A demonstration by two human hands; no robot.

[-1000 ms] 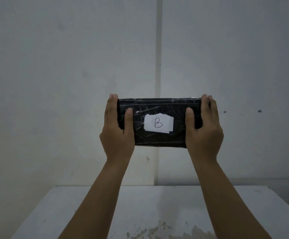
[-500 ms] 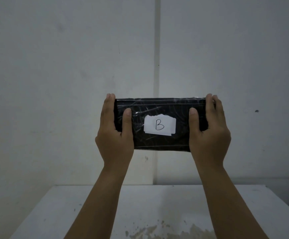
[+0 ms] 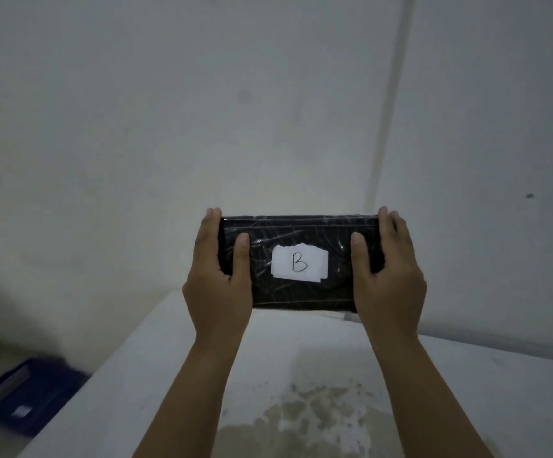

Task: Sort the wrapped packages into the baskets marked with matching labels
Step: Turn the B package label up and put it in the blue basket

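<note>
A black package wrapped in clear film (image 3: 301,236) is held up in front of me, above the far edge of the table. A white paper label (image 3: 300,263) on its front reads "B". My left hand (image 3: 217,279) grips its left end and my right hand (image 3: 389,276) grips its right end, thumbs on the front face and fingers curled over the top edge. A blue basket (image 3: 27,398) with a small white label sits low at the bottom left, beside the table; the label's letter is too blurred to read.
A white table (image 3: 466,391) with a worn, stained patch near its middle lies below my arms. Plain pale walls stand behind it, with a vertical seam to the right of the package. The floor shows at the left.
The view has swung left and tilted, so the package now sits lower and right of centre. The blue basket has come into sight at the bottom left. Both hands keep their grip.
</note>
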